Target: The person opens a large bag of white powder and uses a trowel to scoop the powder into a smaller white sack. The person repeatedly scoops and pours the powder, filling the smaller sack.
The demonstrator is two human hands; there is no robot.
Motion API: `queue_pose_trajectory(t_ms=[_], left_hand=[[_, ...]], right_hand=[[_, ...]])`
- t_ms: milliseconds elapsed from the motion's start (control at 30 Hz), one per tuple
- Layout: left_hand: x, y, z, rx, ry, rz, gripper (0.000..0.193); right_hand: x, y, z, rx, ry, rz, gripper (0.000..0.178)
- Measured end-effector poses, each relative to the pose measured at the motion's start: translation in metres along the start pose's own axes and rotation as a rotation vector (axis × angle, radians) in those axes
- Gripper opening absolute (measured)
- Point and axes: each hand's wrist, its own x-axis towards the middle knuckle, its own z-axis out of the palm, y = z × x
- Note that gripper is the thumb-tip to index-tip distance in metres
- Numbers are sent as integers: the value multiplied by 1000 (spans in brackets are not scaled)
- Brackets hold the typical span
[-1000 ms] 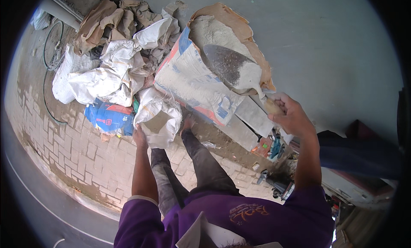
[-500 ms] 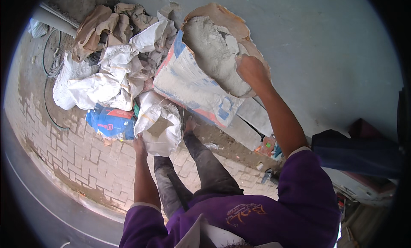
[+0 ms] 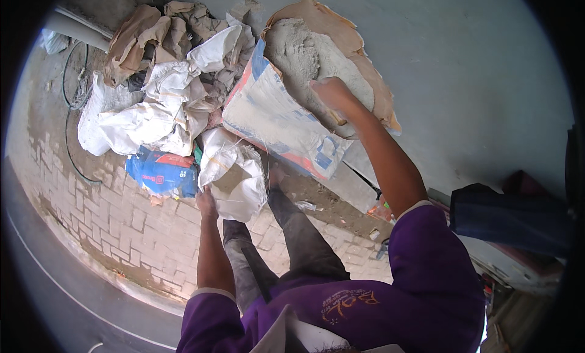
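Observation:
My left hand [image 3: 206, 203] is closed on the rim of a white woven sack [image 3: 248, 201], which stands open in front of my legs with grey powder [image 3: 229, 181] inside. My right hand [image 3: 334, 96] reaches into the open top of a large paper bag [image 3: 268, 106], filled with pale grey powder [image 3: 294, 45]. Motion blurs this hand, but its fingers look curled. A small tan piece [image 3: 337, 117] shows under the right wrist; whether it belongs to something I hold is unclear.
Crumpled white sacks [image 3: 152, 124] and torn brown paper [image 3: 137, 39] lie heaped at the left. A blue bag [image 3: 159, 173] sits beside the white sack. A grey wall [image 3: 463, 79] rises at the right, and a dark hose [image 3: 72, 155] curves over the paving [image 3: 122, 231].
My right hand has moved left and slightly down within the paper bag, and the powder's surface has shifted. My left hand still grips the white sack. The whole view has shifted slightly.

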Motion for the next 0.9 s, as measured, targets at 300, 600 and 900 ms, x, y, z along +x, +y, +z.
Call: queue_pose_trajectory(t_ms=[300,600,900], left_hand=[[-13,12,-7,-24,-20,-2,41],[-25,24,-12,-90,-30,-15,49],[-8,13,3,-80,-7,2,53]], right_hand=[[4,10,5,340,35,13,39],[-2,24,0,521,-49,-26,38],[-69,32,-41,553,-39,-6,37]])
